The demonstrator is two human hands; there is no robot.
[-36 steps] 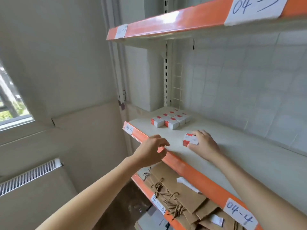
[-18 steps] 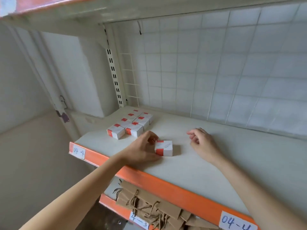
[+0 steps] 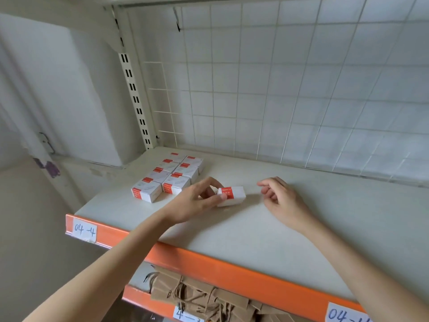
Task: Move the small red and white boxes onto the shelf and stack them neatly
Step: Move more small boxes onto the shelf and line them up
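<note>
Fingers and thumb of my left hand (image 3: 197, 199) pinch one small red and white box (image 3: 232, 195), which sits on the pale shelf (image 3: 267, 231) near its middle, tipped a little, though I cannot tell whether its base is fully down. My left forearm reaches in from the lower left across the orange front edge (image 3: 232, 274). My right hand (image 3: 279, 198) rests on the shelf just right of the box, apart from it, fingers loosely curled and holding nothing, its forearm angling in from the lower right. The other boxes (image 3: 169, 176) stand in a tidy double row toward the back left corner, touching one another.
</note>
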